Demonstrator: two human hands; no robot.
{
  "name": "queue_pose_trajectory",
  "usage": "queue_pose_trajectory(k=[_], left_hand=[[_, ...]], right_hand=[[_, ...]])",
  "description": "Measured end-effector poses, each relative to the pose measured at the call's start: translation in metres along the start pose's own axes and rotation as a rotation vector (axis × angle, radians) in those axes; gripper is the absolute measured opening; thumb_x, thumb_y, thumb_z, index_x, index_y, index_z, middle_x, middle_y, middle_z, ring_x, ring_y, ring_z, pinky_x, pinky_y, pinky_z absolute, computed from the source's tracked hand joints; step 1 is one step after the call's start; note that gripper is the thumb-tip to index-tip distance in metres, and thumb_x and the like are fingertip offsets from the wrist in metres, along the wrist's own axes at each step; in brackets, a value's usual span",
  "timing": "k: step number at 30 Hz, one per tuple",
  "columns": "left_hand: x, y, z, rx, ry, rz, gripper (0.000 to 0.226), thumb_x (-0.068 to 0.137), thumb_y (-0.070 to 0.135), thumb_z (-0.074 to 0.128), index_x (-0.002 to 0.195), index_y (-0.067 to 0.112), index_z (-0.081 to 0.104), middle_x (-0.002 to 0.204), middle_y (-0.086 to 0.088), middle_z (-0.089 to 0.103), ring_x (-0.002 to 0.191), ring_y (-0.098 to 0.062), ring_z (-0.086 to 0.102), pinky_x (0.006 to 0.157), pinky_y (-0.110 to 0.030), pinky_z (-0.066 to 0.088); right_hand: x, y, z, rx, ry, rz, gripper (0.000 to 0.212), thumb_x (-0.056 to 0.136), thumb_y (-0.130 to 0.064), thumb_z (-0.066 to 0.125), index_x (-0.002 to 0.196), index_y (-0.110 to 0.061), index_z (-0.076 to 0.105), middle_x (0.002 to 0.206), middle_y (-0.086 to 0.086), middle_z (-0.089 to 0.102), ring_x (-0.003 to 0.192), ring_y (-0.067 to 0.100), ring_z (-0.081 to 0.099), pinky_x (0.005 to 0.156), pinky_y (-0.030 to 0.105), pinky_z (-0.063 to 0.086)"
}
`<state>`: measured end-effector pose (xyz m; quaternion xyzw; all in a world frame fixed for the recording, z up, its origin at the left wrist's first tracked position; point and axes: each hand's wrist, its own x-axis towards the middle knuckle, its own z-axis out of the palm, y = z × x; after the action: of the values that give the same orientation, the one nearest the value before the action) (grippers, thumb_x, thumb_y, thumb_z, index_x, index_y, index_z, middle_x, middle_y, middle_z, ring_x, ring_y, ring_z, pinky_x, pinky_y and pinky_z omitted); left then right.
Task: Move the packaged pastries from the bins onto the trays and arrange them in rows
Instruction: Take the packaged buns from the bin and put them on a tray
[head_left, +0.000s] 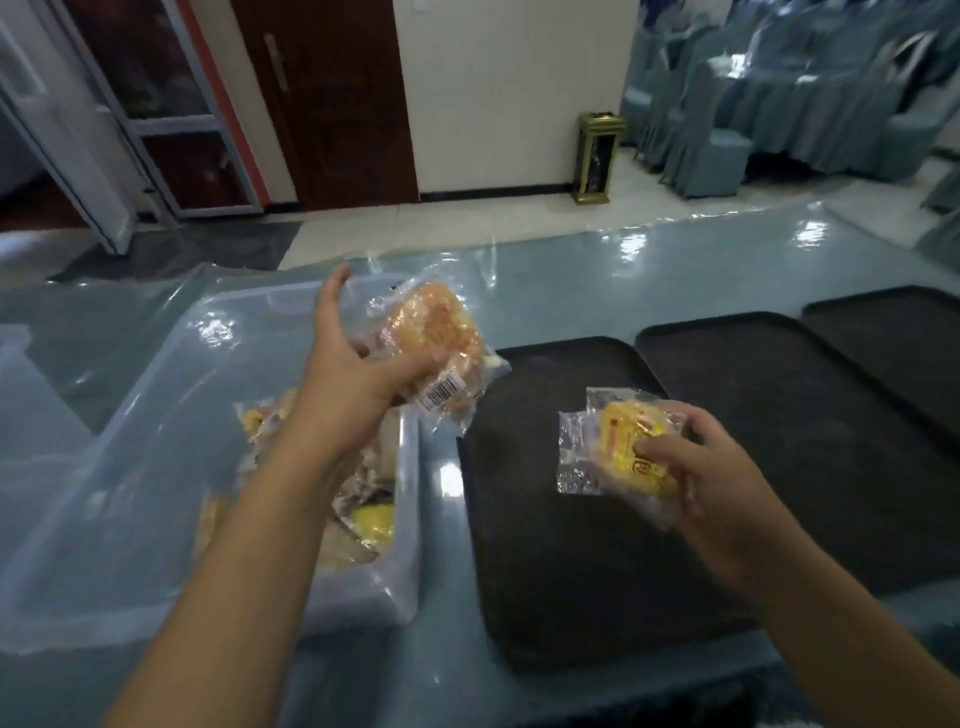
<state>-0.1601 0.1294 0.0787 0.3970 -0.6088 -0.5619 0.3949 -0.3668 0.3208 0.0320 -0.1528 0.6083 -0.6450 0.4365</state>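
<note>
Step in hand: carrying pastries from bin to tray, first ones by the look of it.

Left hand (358, 374) holds a clear-wrapped round bun (436, 332), fingers curled under it, thumb up. The bun is in the air over the gap between the bin's (156, 395) right wall and the near tray's (545, 571) left edge. Barcode label faces the camera.

Right hand (722, 467) grips a yellow pack (628, 452), fingers wrapped round its right side, over the middle of the near tray. Cannot tell if the pack touches the tray or hangs just above it.

Bin sits on the table's (623, 280) left part, more wrapped pastries (363, 519) lying along its right wall. Three dark trays lie side by side to the right: near tray, mid tray (779, 395), far tray (893, 332). No pastry lies loose on any of them.

Next move, my read: set the yellow pack flat at a corner of the near tray to start a row, then let go. Bring the bun across and lay it just beside, same orientation. Wrappers look slick and loose, so put them down rather than drop them, or the row skews.
</note>
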Motion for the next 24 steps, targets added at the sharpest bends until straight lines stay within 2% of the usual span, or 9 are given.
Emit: queue_pose_trajectory(k=[3, 5, 7, 11, 13, 15, 20, 22, 24], left_hand=[[-0.033, -0.002, 0.079, -0.031, -0.081, -0.019, 0.123, 0.061, 0.008, 0.09, 0.147, 0.058, 0.018, 0.126, -0.008, 0.061, 0.102, -0.023, 0.071, 0.084, -0.04, 0.059], [-0.052, -0.016, 0.13, -0.095, -0.155, -0.077, 0.103, 0.057, 0.007, 0.087, 0.146, 0.031, 0.042, 0.114, -0.006, 0.07, 0.094, -0.019, 0.074, 0.088, -0.043, 0.059], [-0.071, -0.032, 0.179, -0.154, -0.236, -0.171, 0.066, 0.054, 0.01, 0.085, 0.117, 0.015, 0.067, 0.1, -0.008, 0.076, 0.09, -0.022, 0.074, 0.095, -0.05, 0.055], [-0.107, -0.065, 0.266, -0.076, -0.382, -0.264, 0.042, 0.067, 0.007, 0.084, 0.106, 0.017, 0.073, 0.099, -0.009, 0.077, 0.096, -0.027, 0.074, 0.097, -0.045, 0.052], [-0.122, -0.075, 0.308, 0.004, -0.427, -0.226, 0.037, 0.073, 0.002, 0.081, 0.105, 0.019, 0.073, 0.094, -0.005, 0.078, 0.091, -0.023, 0.074, 0.085, -0.034, 0.054], [-0.137, -0.08, 0.346, 0.036, -0.469, -0.204, 0.038, 0.075, 0.0, 0.08, 0.107, 0.018, 0.073, 0.094, -0.005, 0.078, 0.091, -0.024, 0.074, 0.08, -0.033, 0.055], [-0.156, -0.088, 0.429, -0.024, -0.608, -0.255, 0.049, 0.077, 0.0, 0.08, 0.121, 0.017, 0.068, 0.11, -0.017, 0.073, 0.104, -0.037, 0.07, 0.094, -0.055, 0.053], [-0.159, -0.087, 0.465, 0.03, -0.657, -0.212, 0.045, 0.077, 0.0, 0.08, 0.118, 0.017, 0.069, 0.101, -0.01, 0.076, 0.093, -0.027, 0.074, 0.078, -0.042, 0.059], [-0.16, -0.083, 0.5, 0.063, -0.685, -0.175, 0.041, 0.077, -0.005, 0.078, 0.112, 0.015, 0.07, 0.09, -0.003, 0.078, 0.08, -0.014, 0.075, 0.062, -0.023, 0.056]], right_hand=[[-0.01, 0.002, -0.071, -0.011, 0.095, -0.022, 0.079, 0.074, -0.003, 0.076, 0.134, -0.04, 0.042, 0.122, 0.007, 0.056, 0.101, 0.034, 0.068, 0.077, 0.048, 0.059], [-0.018, 0.003, -0.118, 0.028, 0.142, -0.028, 0.087, 0.066, -0.005, 0.083, 0.135, -0.038, 0.04, 0.117, 0.007, 0.061, 0.1, 0.034, 0.069, 0.077, 0.047, 0.059], [-0.025, 0.008, -0.165, 0.054, 0.157, -0.035, 0.077, 0.061, -0.01, 0.087, 0.13, -0.013, 0.053, 0.11, 0.012, 0.071, 0.096, 0.033, 0.071, 0.076, 0.044, 0.059], [-0.047, 0.019, -0.252, -0.007, 0.321, -0.083, 0.036, 0.076, -0.005, 0.078, 0.106, -0.021, 0.069, 0.1, 0.009, 0.075, 0.095, 0.032, 0.071, 0.087, 0.052, 0.056], [-0.061, 0.02, -0.289, -0.064, 0.442, -0.119, 0.027, 0.079, -0.007, 0.077, 0.098, -0.026, 0.07, 0.092, 0.004, 0.074, 0.09, 0.03, 0.071, 0.086, 0.051, 0.057], [-0.076, 0.018, -0.322, -0.103, 0.545, -0.16, 0.027, 0.081, -0.006, 0.076, 0.096, -0.028, 0.068, 0.087, -0.001, 0.073, 0.085, 0.024, 0.07, 0.081, 0.044, 0.059], [-0.096, 0.013, -0.395, -0.153, 0.637, -0.259, 0.032, 0.083, -0.005, 0.074, 0.095, -0.035, 0.067, 0.086, -0.005, 0.072, 0.079, 0.015, 0.069, 0.075, 0.038, 0.06], [-0.099, 0.009, -0.425, -0.155, 0.665, -0.291, 0.028, 0.083, -0.005, 0.074, 0.096, -0.029, 0.068, 0.085, -0.001, 0.071, 0.078, 0.017, 0.069, 0.072, 0.035, 0.059], [-0.099, 0.004, -0.453, -0.159, 0.678, -0.324, 0.026, 0.082, -0.003, 0.074, 0.096, -0.024, 0.069, 0.082, 0.001, 0.071, 0.075, 0.016, 0.068, 0.068, 0.03, 0.056]])
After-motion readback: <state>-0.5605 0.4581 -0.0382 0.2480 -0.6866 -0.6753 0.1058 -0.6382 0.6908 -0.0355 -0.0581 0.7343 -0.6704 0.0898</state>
